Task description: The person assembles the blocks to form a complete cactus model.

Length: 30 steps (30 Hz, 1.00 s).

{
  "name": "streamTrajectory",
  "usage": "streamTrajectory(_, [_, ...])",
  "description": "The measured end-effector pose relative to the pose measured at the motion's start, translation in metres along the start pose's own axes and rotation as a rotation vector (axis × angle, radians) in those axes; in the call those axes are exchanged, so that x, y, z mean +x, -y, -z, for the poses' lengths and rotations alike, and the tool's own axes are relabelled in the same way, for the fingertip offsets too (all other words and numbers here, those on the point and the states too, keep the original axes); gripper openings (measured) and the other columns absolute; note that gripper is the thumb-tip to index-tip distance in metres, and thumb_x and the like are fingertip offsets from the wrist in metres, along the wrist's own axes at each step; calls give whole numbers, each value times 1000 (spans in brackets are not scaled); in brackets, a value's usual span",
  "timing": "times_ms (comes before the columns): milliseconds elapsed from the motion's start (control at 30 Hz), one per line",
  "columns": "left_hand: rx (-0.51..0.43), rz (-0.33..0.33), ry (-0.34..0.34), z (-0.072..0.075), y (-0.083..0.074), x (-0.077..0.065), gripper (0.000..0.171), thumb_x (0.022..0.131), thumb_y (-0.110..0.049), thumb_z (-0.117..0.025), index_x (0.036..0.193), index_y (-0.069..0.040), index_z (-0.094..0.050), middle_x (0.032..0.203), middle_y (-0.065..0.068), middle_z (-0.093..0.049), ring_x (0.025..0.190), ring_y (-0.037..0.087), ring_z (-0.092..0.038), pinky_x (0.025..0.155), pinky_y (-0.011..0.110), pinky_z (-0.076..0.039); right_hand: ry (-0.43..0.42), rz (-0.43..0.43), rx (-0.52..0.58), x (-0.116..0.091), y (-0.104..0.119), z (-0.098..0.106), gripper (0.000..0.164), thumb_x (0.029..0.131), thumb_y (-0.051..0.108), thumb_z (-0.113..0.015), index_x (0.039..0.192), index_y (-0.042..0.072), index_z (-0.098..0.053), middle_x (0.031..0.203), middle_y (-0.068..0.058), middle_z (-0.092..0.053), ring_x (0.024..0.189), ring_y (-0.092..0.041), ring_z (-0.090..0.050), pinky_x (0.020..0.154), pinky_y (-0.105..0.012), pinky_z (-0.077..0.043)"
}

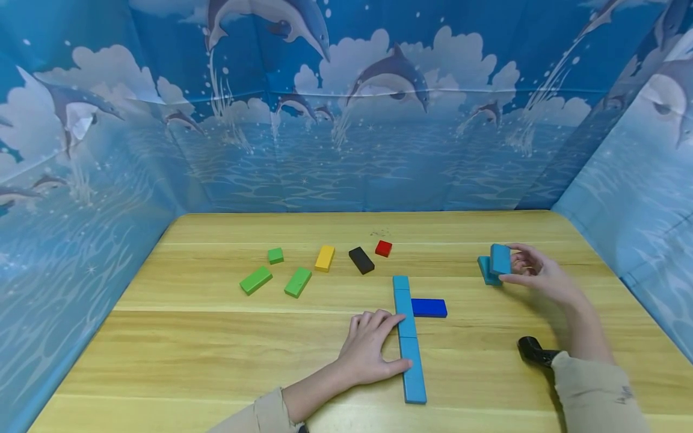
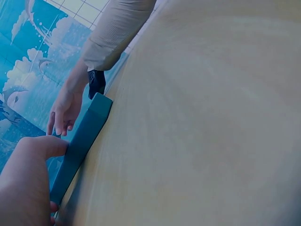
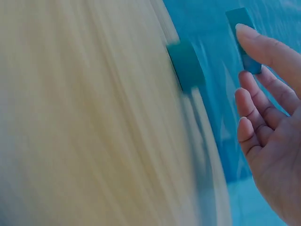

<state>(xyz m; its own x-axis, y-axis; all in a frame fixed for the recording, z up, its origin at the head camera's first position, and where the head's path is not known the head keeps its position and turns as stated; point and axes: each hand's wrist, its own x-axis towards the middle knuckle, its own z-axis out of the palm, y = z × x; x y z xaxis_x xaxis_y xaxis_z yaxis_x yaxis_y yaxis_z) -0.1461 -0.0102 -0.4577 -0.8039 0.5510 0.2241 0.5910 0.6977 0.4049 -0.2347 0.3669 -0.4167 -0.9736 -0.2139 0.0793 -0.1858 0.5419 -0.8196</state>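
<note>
The left hand, thumb and index finger spread wide, is touching the row of light-blue blocks on the table. A dark-blue block is lying beside it. Farther off, I am seeing the right hand pinching a raised block above a teal block.

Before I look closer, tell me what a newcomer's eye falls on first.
A dolphin-print backdrop looms behind the wooden table. Near the table's middle, the left hand touches a row of light-blue blocks; toward the right edge, the right hand holds another light-blue block aloft.
</note>
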Motion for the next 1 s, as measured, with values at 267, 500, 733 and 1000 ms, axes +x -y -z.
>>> streamTrajectory(267, [-7,2,7,0,0,0,72,76,-60,-55,137,-25,-39,121,-5,-46,101,13,-38,85,33,-27,98,98,59,16,27,-33,62,84,7,-65,134,-3,-30,95,-11,-43,77,-13,-43,61,-25,-35])
streamTrajectory(500, [-9,5,15,1,0,0,72,77,-60,-55,137,-25,-39,121,-5,-46,102,13,-39,85,33,-27,211,112,-7,28,35,-57,60,83,14,-67,131,0,-34,91,-14,-47,75,-15,-44,60,-27,-36])
streamTrajectory(733, [-17,12,18,2,-1,0,72,77,-60,-55,137,-25,-39,122,-5,-45,103,13,-39,86,33,-27,286,113,5,33,35,-72,58,81,14,-69,127,0,-36,92,-15,-46,74,-16,-43,59,-26,-36])
streamTrajectory(1000, [-12,9,17,2,-1,0,72,77,-61,-55,137,-25,-39,121,-5,-45,102,12,-39,85,33,-27,318,115,17,33,37,-80,58,82,14,-68,127,-2,-36,92,-13,-44,76,-19,-41,61,-25,-35])
